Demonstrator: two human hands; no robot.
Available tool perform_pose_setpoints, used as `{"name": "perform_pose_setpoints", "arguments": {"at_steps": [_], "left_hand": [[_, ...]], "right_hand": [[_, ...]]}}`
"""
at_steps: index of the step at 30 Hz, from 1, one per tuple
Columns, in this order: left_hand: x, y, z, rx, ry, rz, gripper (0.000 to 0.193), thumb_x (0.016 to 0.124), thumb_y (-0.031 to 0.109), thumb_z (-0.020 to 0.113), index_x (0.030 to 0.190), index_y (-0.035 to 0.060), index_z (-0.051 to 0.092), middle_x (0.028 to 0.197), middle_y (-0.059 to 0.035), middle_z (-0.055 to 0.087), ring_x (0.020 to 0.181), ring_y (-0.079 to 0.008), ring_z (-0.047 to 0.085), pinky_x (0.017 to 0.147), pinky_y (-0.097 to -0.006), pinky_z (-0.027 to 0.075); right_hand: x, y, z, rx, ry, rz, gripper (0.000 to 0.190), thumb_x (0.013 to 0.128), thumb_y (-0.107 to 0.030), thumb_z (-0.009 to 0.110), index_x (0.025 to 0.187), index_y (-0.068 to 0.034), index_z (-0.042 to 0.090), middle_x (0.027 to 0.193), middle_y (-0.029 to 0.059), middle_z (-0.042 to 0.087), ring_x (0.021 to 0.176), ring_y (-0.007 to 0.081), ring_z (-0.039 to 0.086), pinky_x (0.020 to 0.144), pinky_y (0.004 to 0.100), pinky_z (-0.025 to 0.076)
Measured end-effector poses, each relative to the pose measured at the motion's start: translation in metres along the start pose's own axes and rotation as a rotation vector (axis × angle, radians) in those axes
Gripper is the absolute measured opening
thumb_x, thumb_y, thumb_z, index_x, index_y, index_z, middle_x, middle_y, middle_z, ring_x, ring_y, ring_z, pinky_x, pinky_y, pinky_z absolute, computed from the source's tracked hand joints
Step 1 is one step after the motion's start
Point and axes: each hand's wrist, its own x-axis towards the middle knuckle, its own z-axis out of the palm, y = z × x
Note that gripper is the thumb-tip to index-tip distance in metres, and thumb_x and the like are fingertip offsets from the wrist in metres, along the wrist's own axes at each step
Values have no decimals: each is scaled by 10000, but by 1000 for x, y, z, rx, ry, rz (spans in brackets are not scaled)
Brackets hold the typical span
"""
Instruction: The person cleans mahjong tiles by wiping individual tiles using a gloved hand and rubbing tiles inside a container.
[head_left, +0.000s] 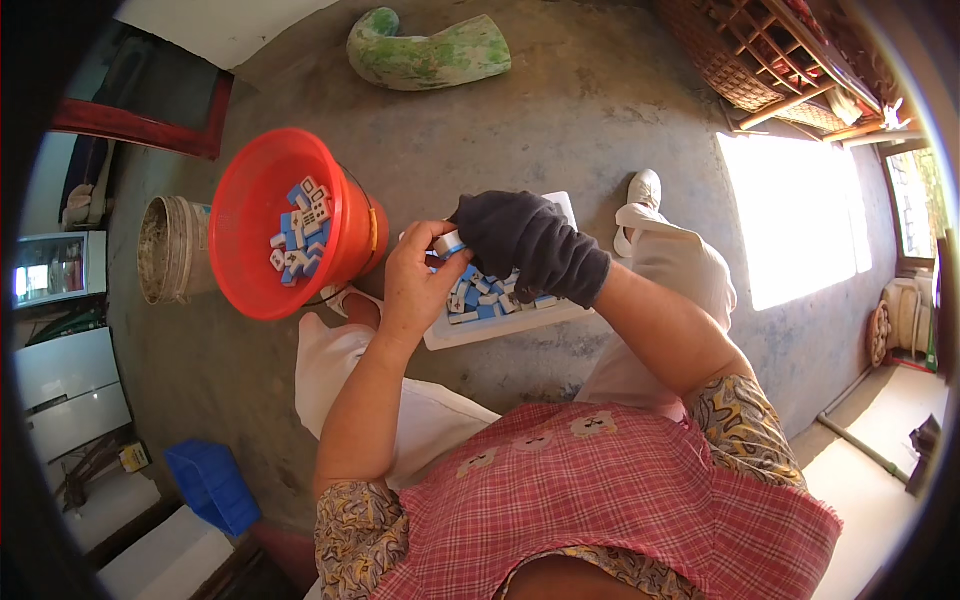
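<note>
My left hand (424, 274) pinches a white-and-blue mahjong tile (450, 244) between thumb and fingers. A dark grey cloth covering (529, 240) wraps my right hand (499, 232) down to the wrist and meets the tile's right side; the fingers inside are hidden. Below both hands, a white shallow tray (510, 330) on the floor holds many loose mahjong tiles (484, 292), partly hidden by my hands. To the left, a red plastic bucket (244, 225) is tipped towards me in view, with more mahjong tiles (304, 229) inside.
A dirty pale bucket (169, 251) stands left of the red one. A large cut wax gourd (431, 56) lies on the concrete floor (555, 112). A blue plastic crate (210, 484) is at lower left. Woven basketry (757, 67) occupies the upper right.
</note>
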Motion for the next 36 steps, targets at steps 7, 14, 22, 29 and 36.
{"name": "perform_pose_setpoints", "arguments": {"at_steps": [7, 14, 22, 29, 36], "left_hand": [[-1, 10, -1, 66, -12, -121, 298, 807, 96, 770, 1057, 41, 618, 893, -107, 705, 755, -192, 685, 709, -315, 538], [1, 12, -1, 139, -47, -128, 326, 794, 133, 764, 1062, 37, 604, 906, -129, 710, 746, -220, 676, 718, -343, 530], [-1, 9, -4, 260, -93, -134, 377, 757, 144, 774, 1080, 44, 607, 972, -120, 720, 729, -251, 658, 707, -374, 528], [0, 12, -1, 281, -120, -119, 381, 765, 146, 788, 1086, 35, 615, 930, -119, 712, 722, -240, 661, 705, -372, 528], [1, 6, -4, 293, -71, -112, 326, 778, 185, 814, 1021, 47, 645, 811, -104, 681, 664, -228, 641, 651, -357, 510]], "right_hand": [[-3, 7, 6, -70, 10, -71, 233, 651, -121, 744, 853, -75, 638, 883, 101, 631, 888, 298, 659, 709, 362, 540], [6, 2, 18, -72, -136, 132, 228, 668, -120, 719, 871, -64, 632, 888, 113, 625, 885, 306, 656, 708, 375, 540], [0, 7, 27, -8, -37, -53, 238, 693, -98, 697, 914, -60, 616, 895, 146, 623, 848, 354, 651, 718, 400, 530], [0, 3, 15, 98, -153, 147, 245, 775, -135, 708, 986, -23, 651, 957, 164, 671, 885, 356, 673, 762, 394, 547], [-2, 13, 17, -8, 6, -82, 333, 682, -120, 748, 988, -31, 650, 936, 136, 664, 914, 335, 677, 754, 387, 551]]}}
